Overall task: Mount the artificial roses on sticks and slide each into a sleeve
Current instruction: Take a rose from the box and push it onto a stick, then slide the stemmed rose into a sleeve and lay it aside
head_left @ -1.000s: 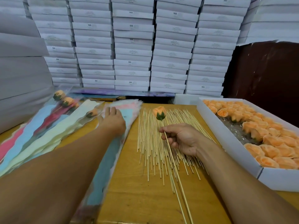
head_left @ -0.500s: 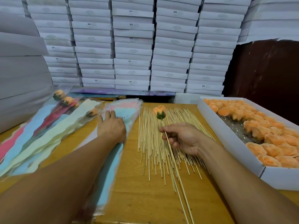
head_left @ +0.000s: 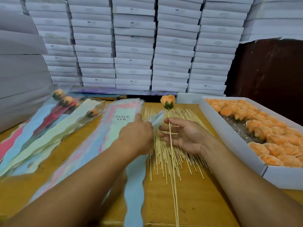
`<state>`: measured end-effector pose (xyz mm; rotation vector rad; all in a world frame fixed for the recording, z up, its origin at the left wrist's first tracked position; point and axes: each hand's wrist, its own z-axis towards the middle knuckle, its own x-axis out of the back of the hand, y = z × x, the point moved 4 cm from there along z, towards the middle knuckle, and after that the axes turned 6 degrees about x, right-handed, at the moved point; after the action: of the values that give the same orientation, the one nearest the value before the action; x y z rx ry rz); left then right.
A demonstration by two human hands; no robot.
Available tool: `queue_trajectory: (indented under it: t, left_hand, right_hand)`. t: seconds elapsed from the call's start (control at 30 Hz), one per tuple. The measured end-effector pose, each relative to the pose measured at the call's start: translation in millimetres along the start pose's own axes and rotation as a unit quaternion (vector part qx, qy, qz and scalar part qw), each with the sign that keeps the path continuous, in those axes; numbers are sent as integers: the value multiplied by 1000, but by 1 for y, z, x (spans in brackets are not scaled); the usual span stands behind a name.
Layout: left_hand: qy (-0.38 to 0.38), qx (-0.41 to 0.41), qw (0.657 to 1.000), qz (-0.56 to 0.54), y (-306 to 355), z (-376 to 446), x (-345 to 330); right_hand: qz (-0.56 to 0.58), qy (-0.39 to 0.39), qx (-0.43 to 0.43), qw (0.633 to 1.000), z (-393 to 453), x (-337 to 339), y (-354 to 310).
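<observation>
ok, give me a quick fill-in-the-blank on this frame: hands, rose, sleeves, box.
1. The right hand holds a thin wooden stick topped by one ____ artificial rose.
2. The left hand pinches a pale ____ wavy-edged sleeve.
3. The loose orange rose heads lie in a white ____ by the right arm.
4. The top sleeve of the pile reads "LOVE ____".

Missing: orange; blue; box; YOU

On the table (head_left: 188,202): loose sticks (head_left: 164,154) in the middle, stack of empty sleeves (head_left: 118,122) just left of them, filled sleeves (head_left: 54,128) farther left, open box of roses (head_left: 268,138) at right. Above the sticks, left hand (head_left: 136,136) holding one sleeve (head_left: 134,185), right hand (head_left: 185,136) beside it holding the mounted rose (head_left: 167,102) upright. Behind all, stacked boxes (head_left: 134,46)
</observation>
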<state>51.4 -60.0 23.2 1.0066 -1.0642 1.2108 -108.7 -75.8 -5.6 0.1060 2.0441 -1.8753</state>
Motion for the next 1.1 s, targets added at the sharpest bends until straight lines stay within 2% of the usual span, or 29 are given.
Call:
queue_trajectory:
  t: [0.13,0.27,0.37,0.43,0.47,0.5,0.6,0.67,0.7,0.73,0.83,1.1]
  left_hand:
    - [-5,-55,998,0,16,-19,-3]
    - [-51,-107,993,-23,27,-22,-10]
    - [-86,-33,987,-135,16,-7,-8]
    - [-101,58,955,-273,2,6,-5]
    - [-105,104,923,-356,-4,11,-4]
    - [-110,146,875,-448,-9,15,-5]
    - [-167,234,672,-683,-17,22,-16]
    - [-251,243,558,-753,-16,23,-21]
    - [-279,237,524,-769,-16,23,-22]
    - [-294,234,511,-773,-17,23,-22]
    - [-302,230,514,-769,-23,24,-26]
    - [-303,240,561,-732,-38,21,-42]
  right_hand:
    - [8,12,19,1000,3,1,1]
    - [-18,78,30,996,5,6,3]
    - [-44,86,23,995,5,7,4]
    - [-32,70,25,997,4,5,2]
    - [-21,62,23,998,3,3,2]
    - [-13,52,19,998,2,1,1]
    - [-11,10,0,1000,-2,-5,2]
    - [-19,-19,-13,1000,-3,-9,4]
    - [-22,-31,-19,999,-4,-11,5]
    - [-24,-39,-24,999,-4,-12,5]
    - [-24,-52,-29,998,-5,-15,5]
    - [-34,-76,-28,996,-9,-15,0]
